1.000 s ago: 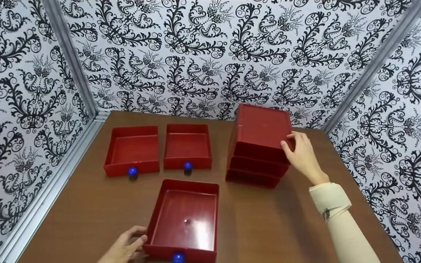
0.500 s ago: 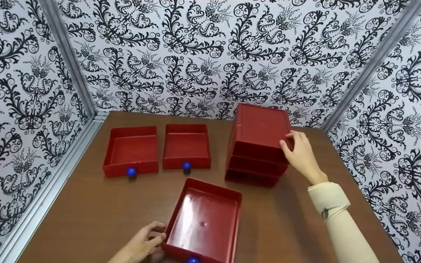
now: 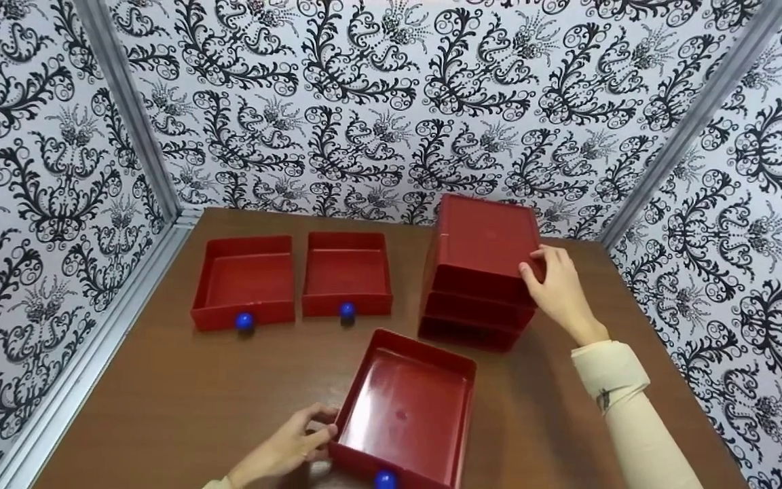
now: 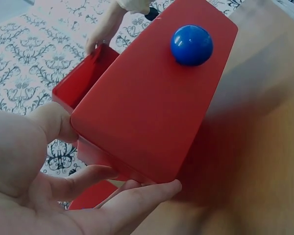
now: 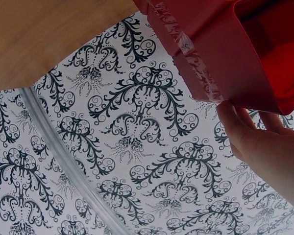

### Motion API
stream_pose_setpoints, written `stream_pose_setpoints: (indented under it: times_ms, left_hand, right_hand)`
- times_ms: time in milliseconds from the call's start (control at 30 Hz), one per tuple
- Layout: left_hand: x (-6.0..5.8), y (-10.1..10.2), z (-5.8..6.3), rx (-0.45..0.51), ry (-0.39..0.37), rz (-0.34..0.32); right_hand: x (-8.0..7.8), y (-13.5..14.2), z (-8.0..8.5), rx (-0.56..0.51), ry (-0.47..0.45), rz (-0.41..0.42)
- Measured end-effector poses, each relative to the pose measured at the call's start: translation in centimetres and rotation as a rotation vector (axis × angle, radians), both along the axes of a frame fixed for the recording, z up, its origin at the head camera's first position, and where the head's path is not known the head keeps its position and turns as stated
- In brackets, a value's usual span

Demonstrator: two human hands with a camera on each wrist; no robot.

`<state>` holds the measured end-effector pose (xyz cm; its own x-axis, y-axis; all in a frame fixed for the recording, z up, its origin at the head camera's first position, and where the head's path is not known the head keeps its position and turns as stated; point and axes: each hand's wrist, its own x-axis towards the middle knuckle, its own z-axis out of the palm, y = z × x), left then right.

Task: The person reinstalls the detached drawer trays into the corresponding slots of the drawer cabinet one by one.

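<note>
A shallow red drawer (image 3: 408,411) with a round blue knob (image 4: 191,45) on its front is held by my left hand (image 3: 292,441). The thumb is at its left wall and the fingers reach underneath, as the left wrist view shows. The drawer is turned at an angle and appears lifted off the table. At the right stands a red drawer cabinet (image 3: 489,234) with open, stacked slots facing me. My right hand (image 3: 561,292) grips its top right edge near the front; in the right wrist view some fingers are partly hidden by the cabinet's side (image 5: 225,54).
Two more red drawers with blue knobs, a left one (image 3: 248,282) and a right one (image 3: 347,272), sit side by side at the back left of the wooden table (image 3: 194,394). Patterned walls (image 3: 364,81) with metal corner posts (image 3: 126,102) enclose the table.
My left hand has carried the held drawer rightward, toward the cabinet, and turned it clockwise. The right hand and the cabinet have stayed in place.
</note>
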<state>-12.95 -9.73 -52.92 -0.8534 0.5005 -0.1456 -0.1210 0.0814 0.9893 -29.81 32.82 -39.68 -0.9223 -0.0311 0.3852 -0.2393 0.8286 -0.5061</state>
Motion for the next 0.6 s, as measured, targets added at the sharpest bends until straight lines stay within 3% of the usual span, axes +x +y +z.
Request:
stream_pose_setpoints:
  times_ms: [233,600]
  left_hand:
    - [-1.0,2.2,-0.1,-0.072,0.058,0.004]
    - [-2.3,5.7,-0.6,-0.006,-0.049,0.013]
  right_hand:
    - [0.1,0.0,-0.2,0.007,0.009,-0.003]
    - [0.3,-0.2,-0.1,-0.002,0.013,-0.007]
